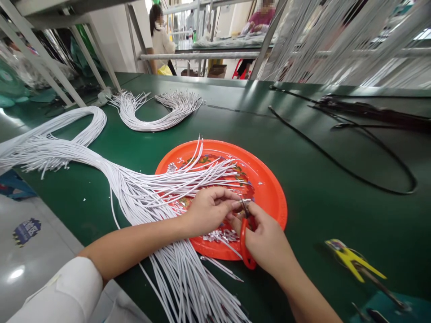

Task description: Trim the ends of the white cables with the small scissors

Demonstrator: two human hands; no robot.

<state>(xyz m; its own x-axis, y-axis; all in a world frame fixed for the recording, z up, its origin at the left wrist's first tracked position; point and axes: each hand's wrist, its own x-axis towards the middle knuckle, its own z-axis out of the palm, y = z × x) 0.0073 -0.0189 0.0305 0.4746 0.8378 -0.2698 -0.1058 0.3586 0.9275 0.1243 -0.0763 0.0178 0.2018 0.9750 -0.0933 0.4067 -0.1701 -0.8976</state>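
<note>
Over a round red tray (281,202), my two hands meet. My right hand (264,235) is closed on red-handled scissors (247,249), whose blades point up and away between my fingers. Thumb and fingers of my left hand (213,206) pinch the end of a white cable at the blades; the very tip is mostly hidden by the fingers. A large bundle of white cables (134,193) spreads across the tray's left side and passes under my left forearm. Small silvery scraps (222,235) lie in the tray.
A curved white cable bundle (151,123) lies farther back on the green table (222,121). Black cables (353,175) rest at right, with a yellow-handled tool (350,262) below them. Metal frames stand behind, and two people (163,42) are beyond.
</note>
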